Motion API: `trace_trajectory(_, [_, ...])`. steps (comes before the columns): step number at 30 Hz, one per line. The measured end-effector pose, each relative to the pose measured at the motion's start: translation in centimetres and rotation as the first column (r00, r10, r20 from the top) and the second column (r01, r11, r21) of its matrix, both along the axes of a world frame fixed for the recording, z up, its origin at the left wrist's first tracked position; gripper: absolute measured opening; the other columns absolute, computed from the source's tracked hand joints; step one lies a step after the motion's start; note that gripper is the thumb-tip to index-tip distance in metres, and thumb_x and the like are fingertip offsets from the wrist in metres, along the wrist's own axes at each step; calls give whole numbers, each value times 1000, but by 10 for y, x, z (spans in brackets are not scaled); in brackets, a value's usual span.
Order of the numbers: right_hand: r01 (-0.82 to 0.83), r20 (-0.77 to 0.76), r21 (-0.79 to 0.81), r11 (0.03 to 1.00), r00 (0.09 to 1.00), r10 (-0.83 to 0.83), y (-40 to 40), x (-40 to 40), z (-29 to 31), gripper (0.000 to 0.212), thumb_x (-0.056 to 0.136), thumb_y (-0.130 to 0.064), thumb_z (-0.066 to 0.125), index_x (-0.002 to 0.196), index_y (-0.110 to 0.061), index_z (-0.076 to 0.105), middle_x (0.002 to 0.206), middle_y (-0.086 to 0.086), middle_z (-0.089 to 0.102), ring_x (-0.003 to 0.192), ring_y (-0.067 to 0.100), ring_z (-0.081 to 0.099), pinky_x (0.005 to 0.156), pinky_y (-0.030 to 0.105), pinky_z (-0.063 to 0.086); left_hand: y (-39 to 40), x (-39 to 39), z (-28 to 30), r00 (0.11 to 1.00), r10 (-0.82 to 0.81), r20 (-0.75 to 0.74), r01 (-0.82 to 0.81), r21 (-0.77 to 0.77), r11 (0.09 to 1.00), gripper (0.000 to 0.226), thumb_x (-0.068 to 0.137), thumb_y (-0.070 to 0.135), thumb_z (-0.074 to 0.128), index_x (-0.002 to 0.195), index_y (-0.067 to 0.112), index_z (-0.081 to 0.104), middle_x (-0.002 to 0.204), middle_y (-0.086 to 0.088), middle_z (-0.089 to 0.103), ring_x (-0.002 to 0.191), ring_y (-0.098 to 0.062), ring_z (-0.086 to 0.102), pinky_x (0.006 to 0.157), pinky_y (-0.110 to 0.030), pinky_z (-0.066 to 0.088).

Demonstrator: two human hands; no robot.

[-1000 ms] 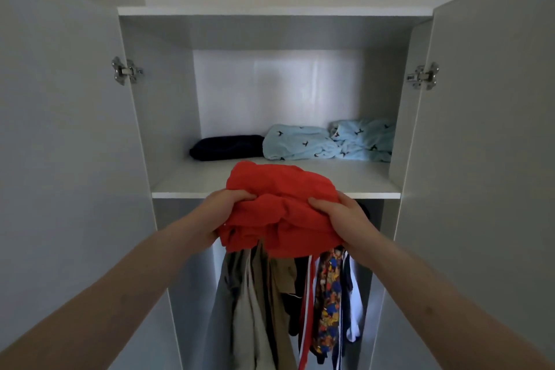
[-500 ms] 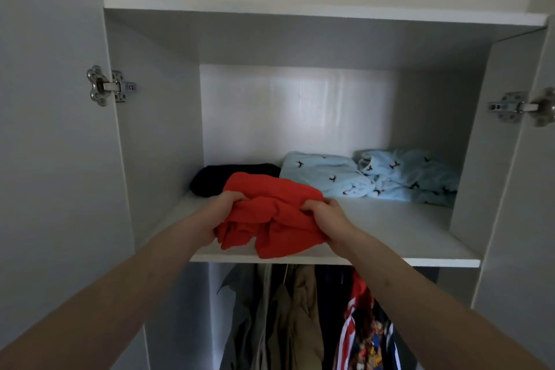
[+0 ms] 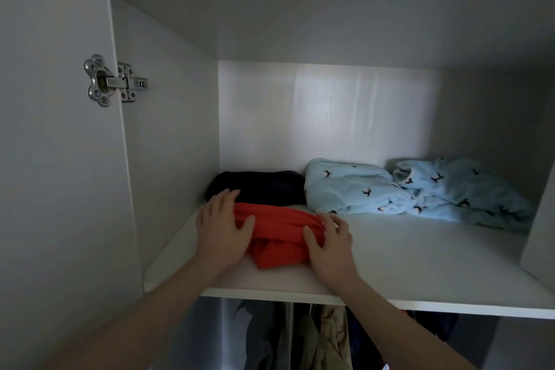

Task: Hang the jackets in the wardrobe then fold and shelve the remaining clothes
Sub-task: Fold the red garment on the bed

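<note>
A folded red garment (image 3: 279,234) lies on the white wardrobe shelf (image 3: 420,264), near its left front. My left hand (image 3: 222,228) rests against the garment's left side with fingers spread and nearly straight. My right hand (image 3: 330,243) touches its right end, fingers loosely bent over the fabric. Directly behind the red garment sits a folded dark navy garment (image 3: 264,188). To its right lie two folded light blue fleece pieces with small dark marks, one (image 3: 354,188) in the middle and one (image 3: 462,192) at the far right.
The left door (image 3: 54,159) stands open with a metal hinge (image 3: 111,81). Hung jackets (image 3: 318,339) show below the shelf. The shelf's right front part is bare white board.
The red garment went from held in front of the shelf to lying on it. Both hands have loosened their grip and now lie flat at its sides. The view moved closer.
</note>
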State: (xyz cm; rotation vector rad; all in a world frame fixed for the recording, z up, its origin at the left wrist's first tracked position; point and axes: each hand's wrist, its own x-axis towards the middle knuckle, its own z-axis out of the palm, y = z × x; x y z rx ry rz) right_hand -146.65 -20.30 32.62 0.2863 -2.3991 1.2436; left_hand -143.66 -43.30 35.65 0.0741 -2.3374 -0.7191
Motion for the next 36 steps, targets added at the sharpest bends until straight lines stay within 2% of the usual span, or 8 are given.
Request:
trace_trajectory(2, [-27,-37,145,989,999,32,-2,-7,-5,49,102,-47,49,149,-32,44,152,3,32,134,27,34,112,38,32,13,2,-11,991,-127,-38,117,-198,973,64,89,59,41,145,31,50,158,5,40,147,-25,31,123,-52,21])
trace_trajectory(5, [-97,81,378,921,994,72,-4,-14,-8,52,106,-50,37,155,-31,37,159,1,33,137,27,36,115,42,33,27,-1,-30,967,-115,226,195,-376,906,66,94,67,37,155,41,34,165,12,26,155,-20,15,126,-51,-2])
trace_trajectory(10, [-187,113,411,892,982,154,-7,-22,-10,67,104,-56,35,163,-33,12,170,-3,11,154,21,18,125,43,20,9,-29,-39,927,-83,366,202,-300,932,63,100,63,38,157,41,22,167,10,14,155,-19,7,126,-50,-7])
trace_trajectory(17, [-180,64,382,906,984,169,-4,-24,-16,70,101,-51,50,161,-31,20,167,-2,18,152,18,22,125,39,21,-9,-56,-42,943,-24,332,114,-253,961,58,100,60,42,152,38,31,162,6,24,151,-22,17,126,-49,-5])
trace_trajectory(22, [-121,24,419,900,992,122,-3,-26,-17,74,96,-51,53,159,-23,27,148,-1,38,129,21,40,110,34,37,-8,-52,-48,981,-36,190,93,-305,948,66,93,56,49,154,40,29,166,3,17,155,-25,8,125,-50,-4])
trace_trajectory(25, [-138,52,429,893,990,129,-4,-27,-18,77,96,-54,51,161,-23,23,155,-3,38,136,21,38,115,35,33,-7,-52,-49,982,-73,176,133,-360,923,70,91,55,46,156,42,26,166,9,19,156,-22,7,126,-49,-3])
trace_trajectory(30, [-193,158,477,857,978,133,-5,-26,-18,82,95,-59,47,163,-31,11,166,-6,27,149,20,30,124,41,19,-12,-59,-52,974,-27,227,94,-291,952,62,99,48,51,156,39,29,164,8,25,154,-23,14,127,-48,-2])
trace_trajectory(36, [-158,155,476,865,983,95,-5,-18,-11,79,97,-54,46,163,-27,12,166,-1,25,148,23,31,124,40,21,-7,-54,-48,963,56,265,34,-322,946,62,101,52,45,158,37,25,167,3,19,155,-26,11,126,-50,-1])
